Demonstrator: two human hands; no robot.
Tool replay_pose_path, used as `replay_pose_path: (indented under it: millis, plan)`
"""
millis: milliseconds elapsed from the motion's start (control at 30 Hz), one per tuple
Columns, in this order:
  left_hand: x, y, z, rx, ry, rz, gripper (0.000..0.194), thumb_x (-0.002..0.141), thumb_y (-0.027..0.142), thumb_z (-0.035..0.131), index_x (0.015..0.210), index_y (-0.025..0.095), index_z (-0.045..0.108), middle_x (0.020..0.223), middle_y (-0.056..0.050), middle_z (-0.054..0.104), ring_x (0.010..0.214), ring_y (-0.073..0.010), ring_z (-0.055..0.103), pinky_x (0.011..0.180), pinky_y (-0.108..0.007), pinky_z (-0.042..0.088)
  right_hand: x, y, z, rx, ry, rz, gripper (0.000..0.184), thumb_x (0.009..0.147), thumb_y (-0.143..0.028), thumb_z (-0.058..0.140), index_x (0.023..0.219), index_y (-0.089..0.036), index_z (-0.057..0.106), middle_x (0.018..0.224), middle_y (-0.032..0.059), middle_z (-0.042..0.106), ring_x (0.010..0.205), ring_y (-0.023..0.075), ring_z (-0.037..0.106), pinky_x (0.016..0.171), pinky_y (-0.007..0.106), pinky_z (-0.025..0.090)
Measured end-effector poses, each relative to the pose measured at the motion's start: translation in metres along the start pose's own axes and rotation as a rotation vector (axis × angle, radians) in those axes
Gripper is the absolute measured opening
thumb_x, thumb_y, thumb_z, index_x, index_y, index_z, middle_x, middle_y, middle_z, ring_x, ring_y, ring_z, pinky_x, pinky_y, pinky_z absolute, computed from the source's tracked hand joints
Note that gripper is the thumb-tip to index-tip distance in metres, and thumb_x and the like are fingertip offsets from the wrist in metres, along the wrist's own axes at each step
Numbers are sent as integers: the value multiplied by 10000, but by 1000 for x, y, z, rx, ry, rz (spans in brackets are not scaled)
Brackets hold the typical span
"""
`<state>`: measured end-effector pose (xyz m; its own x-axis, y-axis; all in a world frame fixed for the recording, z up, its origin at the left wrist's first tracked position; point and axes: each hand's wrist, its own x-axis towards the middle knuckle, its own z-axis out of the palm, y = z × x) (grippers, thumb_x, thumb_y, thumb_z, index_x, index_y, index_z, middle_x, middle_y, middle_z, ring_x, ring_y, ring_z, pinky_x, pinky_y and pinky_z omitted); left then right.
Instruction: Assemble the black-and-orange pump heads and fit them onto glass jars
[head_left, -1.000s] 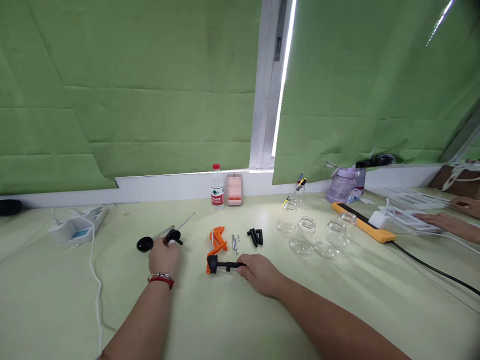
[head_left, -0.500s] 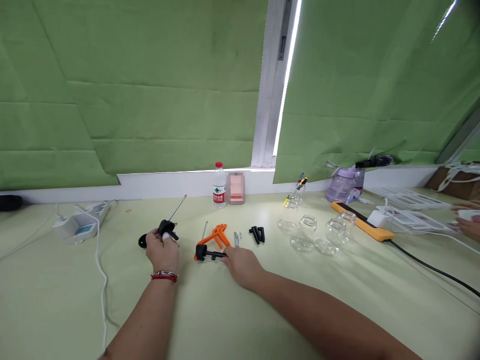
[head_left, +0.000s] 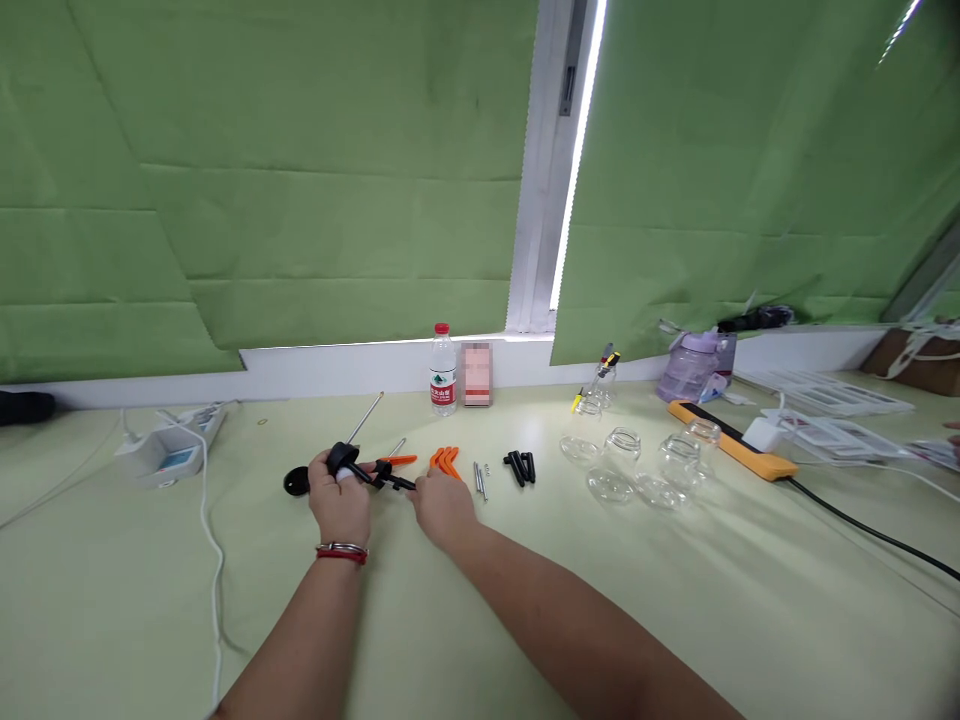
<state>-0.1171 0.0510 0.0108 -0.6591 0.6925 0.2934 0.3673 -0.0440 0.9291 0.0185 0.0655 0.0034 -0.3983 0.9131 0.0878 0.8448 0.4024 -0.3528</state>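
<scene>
My left hand (head_left: 341, 510) is closed around a black round-topped part (head_left: 343, 457). A thin metal rod (head_left: 366, 416) slants up and away beyond it. My right hand (head_left: 442, 508) grips the end of a black stemmed part (head_left: 384, 472), whose head meets or overlaps the left hand's part; whether they are joined I cannot tell. A black disc (head_left: 296, 481) lies left of my left hand. Beyond my right hand are several orange curved pieces (head_left: 445, 460), and another orange piece (head_left: 401, 460) lies behind the stemmed part.
Metal pins (head_left: 480, 480) and black handle-like pieces (head_left: 520, 467) lie to the right. Several clear glass jars (head_left: 621, 460) stand farther right, near an orange power strip (head_left: 731, 440). A water bottle (head_left: 442, 375) stands at the back; a white cable (head_left: 206, 530) runs down the left.
My right hand has moved left with the black stemmed part, bringing its head up to the part in my left hand. One orange piece now lies apart from the others.
</scene>
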Motion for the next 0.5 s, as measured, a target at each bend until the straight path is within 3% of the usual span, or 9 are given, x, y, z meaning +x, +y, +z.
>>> replay_pose_path:
  millis: [167, 300, 500]
  plan:
    - [-2, 2, 3, -29, 27, 30, 522, 758, 111, 369, 1277, 163, 347, 827, -56, 664, 739, -187, 652, 754, -331, 497, -2, 1, 3, -7, 16, -31, 306, 894, -351, 456, 1021, -135, 631, 1038, 130, 605, 881, 245, 595, 709, 340, 426]
    - [-4, 1, 5, -76, 8, 46, 487, 764, 134, 388, 1249, 174, 384, 798, -41, 658, 720, -179, 657, 743, -323, 507, -7, 8, -7, 16, 35, -31, 319, 899, -407, 437, 1019, -166, 607, 1031, 101, 592, 875, 231, 593, 692, 318, 418]
    - [-14, 4, 10, -207, -160, 101, 428, 750, 173, 441, 1172, 183, 513, 714, -19, 650, 671, -177, 651, 687, -323, 529, -17, 40, -33, 49, 90, 33, 237, 917, -319, 406, 980, -210, 606, 1047, 55, 590, 890, 165, 573, 699, 256, 379]
